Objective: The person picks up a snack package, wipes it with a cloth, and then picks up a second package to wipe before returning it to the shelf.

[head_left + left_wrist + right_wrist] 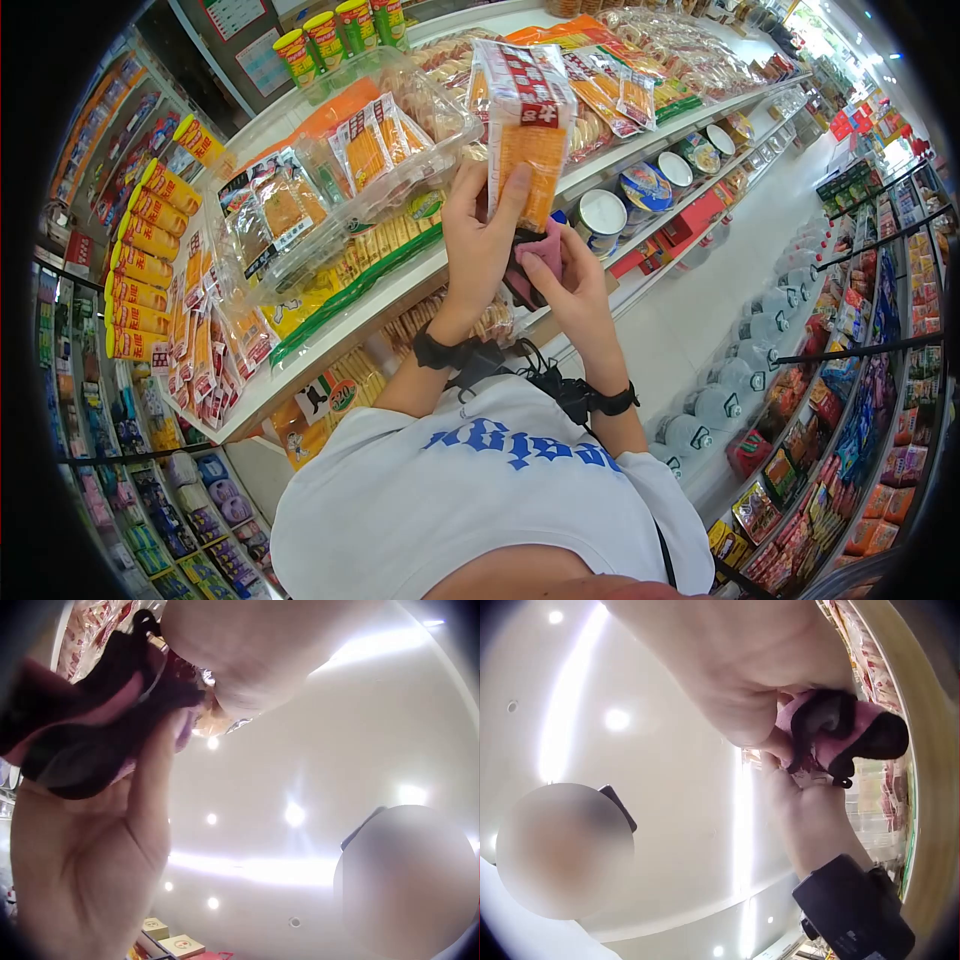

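Observation:
My left hand (475, 235) grips a clear-wrapped pack of orange snack sticks (532, 160), its red and white label at the top, and tilts it up over the shelf edge. At the pack's lower end my right hand (577, 290) pinches a piece of pink and black cloth (540, 250) between thumb and fingers. The left wrist view shows this cloth (90, 742) bunched and folded, with a dark loop at its top. In the right wrist view the cloth (840, 731) lies close beside both hands, and most of the pack is hidden.
A white display shelf (400, 285) bears clear trays (330, 180) of packed snacks and yellow canisters (150, 240). Tubs (602, 215) stand on a lower shelf at the right. Large water bottles (715, 405) line the aisle floor, beside another stocked shelf.

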`<state>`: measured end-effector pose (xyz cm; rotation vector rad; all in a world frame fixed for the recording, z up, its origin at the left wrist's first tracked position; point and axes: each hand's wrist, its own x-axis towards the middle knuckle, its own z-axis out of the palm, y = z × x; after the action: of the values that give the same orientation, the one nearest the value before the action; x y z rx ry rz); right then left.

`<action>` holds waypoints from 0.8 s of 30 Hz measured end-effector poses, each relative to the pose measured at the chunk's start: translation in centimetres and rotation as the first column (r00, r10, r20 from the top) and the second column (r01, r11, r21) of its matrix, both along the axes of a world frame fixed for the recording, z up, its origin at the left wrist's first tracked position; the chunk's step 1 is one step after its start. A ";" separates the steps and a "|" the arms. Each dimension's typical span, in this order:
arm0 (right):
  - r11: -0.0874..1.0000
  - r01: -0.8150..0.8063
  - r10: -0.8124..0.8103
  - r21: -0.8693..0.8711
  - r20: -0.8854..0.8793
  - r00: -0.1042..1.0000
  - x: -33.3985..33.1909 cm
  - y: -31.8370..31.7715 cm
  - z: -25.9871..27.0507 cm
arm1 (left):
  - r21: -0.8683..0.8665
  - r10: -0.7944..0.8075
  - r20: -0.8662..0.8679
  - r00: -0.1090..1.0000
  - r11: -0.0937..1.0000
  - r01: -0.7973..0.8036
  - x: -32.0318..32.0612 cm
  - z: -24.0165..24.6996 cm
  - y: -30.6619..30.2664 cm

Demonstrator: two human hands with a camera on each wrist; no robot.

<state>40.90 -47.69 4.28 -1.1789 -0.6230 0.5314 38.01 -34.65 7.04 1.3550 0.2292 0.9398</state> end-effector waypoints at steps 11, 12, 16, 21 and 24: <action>0.982 0.186 -0.185 0.044 -0.020 0.983 2.1 -0.9 -0.2 | 0.150 -0.238 -0.078 0.968 0.957 0.248 -0.4 -0.7 1.3; 0.977 0.207 -0.206 0.049 -0.016 0.978 2.3 -1.1 0.0 | 0.211 -0.240 -0.088 0.967 0.944 0.253 -0.3 -1.2 1.2; 0.960 0.270 -0.269 0.071 -0.025 0.963 3.5 -2.1 0.6 | 0.301 -0.330 -0.213 0.920 0.874 0.383 -0.4 -1.9 1.4; 0.947 0.304 -0.291 0.107 -0.117 0.949 4.6 -2.7 0.5 | 0.270 -0.390 -0.423 0.818 0.808 0.524 -1.2 -1.0 1.4; 0.940 0.321 -0.314 0.115 -0.077 0.946 5.2 -2.9 0.5 | 0.272 -0.403 -0.452 0.796 0.787 0.553 -1.6 -0.4 1.4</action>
<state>46.08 -50.56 4.81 -1.1126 -0.3993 0.2458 36.44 -33.25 6.62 1.8530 -0.0412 0.2791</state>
